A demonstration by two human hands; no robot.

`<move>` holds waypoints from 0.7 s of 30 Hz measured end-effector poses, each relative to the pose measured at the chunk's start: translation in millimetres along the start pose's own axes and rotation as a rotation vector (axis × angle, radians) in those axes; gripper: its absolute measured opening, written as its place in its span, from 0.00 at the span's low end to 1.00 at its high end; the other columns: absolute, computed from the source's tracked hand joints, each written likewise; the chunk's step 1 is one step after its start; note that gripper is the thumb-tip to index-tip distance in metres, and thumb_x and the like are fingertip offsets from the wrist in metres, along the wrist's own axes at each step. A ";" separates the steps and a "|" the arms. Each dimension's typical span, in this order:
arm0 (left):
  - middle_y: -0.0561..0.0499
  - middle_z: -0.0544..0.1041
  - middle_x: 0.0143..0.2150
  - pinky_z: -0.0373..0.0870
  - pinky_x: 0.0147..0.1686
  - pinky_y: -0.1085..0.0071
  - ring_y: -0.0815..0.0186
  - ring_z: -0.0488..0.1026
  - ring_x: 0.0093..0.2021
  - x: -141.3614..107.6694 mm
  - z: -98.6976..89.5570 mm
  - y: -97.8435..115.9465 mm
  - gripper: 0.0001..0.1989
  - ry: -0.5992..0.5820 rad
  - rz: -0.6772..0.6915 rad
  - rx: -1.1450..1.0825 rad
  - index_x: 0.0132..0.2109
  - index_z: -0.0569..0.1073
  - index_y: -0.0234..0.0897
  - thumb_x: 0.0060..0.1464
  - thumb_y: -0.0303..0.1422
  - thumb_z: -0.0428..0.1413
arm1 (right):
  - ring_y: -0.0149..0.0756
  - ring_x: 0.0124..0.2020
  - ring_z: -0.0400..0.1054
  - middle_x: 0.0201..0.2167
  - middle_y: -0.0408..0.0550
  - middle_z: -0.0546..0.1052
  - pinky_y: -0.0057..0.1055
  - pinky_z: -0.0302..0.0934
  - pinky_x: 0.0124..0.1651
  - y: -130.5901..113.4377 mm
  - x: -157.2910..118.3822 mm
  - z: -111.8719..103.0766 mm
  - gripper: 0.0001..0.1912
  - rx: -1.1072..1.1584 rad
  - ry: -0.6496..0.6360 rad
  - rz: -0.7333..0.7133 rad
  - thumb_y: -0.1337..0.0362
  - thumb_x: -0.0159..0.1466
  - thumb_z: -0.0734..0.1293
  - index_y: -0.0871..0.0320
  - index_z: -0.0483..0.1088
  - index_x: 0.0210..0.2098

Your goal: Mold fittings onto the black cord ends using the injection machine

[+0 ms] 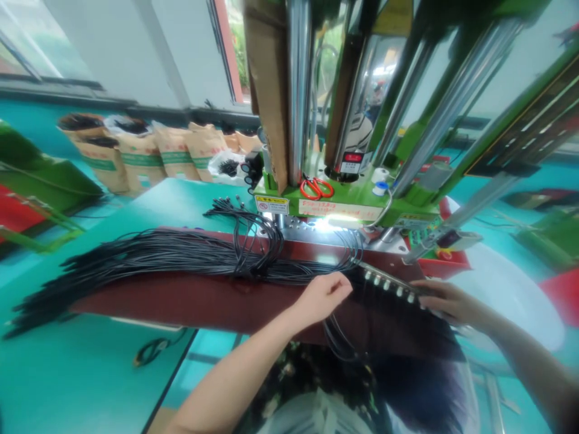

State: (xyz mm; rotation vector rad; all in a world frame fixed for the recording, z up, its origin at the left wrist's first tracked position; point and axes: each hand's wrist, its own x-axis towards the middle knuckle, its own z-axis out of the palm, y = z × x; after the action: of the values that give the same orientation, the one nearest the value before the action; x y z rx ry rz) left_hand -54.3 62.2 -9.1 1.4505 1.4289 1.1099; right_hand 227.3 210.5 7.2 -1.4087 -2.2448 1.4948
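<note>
My left hand (326, 296) is closed, thumb against curled fingers, just in front of a long bundle of black cables (176, 258); whatever it pinches is hidden. Below it, a few dark cables (338, 339) hang over the front edge of the dark red board (190, 301). My right hand (446, 299) grips the right end of a narrow metal bar (389, 282), which carries a row of several small shiny pieces. Thin cables (350, 244) loop up behind the bar's left end, close to the machine's lit work area.
A green press (339, 202) with upright steel columns stands directly behind the board. Red-handled scissors (316, 188) lie on its ledge. To the right are a red bin (446, 265) and a white round surface (511, 301). Paper sacks (140, 158) line the back left.
</note>
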 end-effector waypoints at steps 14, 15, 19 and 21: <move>0.59 0.61 0.17 0.51 0.13 0.79 0.77 0.55 0.13 18.4 -34.1 -15.9 0.08 0.251 -0.129 -0.429 0.32 0.68 0.34 0.50 0.36 0.51 | 0.38 0.39 0.64 0.33 0.49 0.69 0.36 0.58 0.46 -38.1 96.3 28.3 0.13 -0.547 -0.061 -0.549 0.65 0.57 0.59 0.58 0.72 0.37; 0.59 0.62 0.18 0.52 0.13 0.79 0.77 0.56 0.13 29.3 -33.5 -18.2 0.06 0.283 -0.147 -0.490 0.32 0.68 0.34 0.49 0.34 0.53 | 0.38 0.39 0.65 0.34 0.50 0.70 0.36 0.58 0.46 -36.0 95.5 28.7 0.13 -0.528 -0.036 -0.551 0.65 0.57 0.59 0.58 0.72 0.38; 0.58 0.65 0.21 0.59 0.17 0.78 0.74 0.63 0.17 79.4 -25.4 -26.8 0.10 0.391 -0.346 -0.732 0.36 0.66 0.35 0.44 0.26 0.56 | 0.38 0.40 0.67 0.37 0.49 0.73 0.36 0.59 0.47 -29.2 95.5 32.2 0.14 -0.428 0.138 -0.532 0.63 0.57 0.60 0.58 0.71 0.40; 0.56 0.67 0.23 0.64 0.21 0.76 0.72 0.67 0.20 103.5 -20.0 -31.2 0.12 0.387 -0.417 -0.808 0.38 0.65 0.34 0.44 0.24 0.56 | 0.38 0.42 0.67 0.39 0.48 0.74 0.35 0.59 0.48 -25.0 97.8 34.8 0.14 -0.349 0.281 -0.516 0.62 0.58 0.59 0.57 0.72 0.39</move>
State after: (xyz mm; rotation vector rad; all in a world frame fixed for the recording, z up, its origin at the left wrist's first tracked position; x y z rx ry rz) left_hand -85.0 166.2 -27.6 0.3665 1.2172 1.4907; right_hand 137.7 256.0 -28.8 -0.9132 -2.4924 0.7290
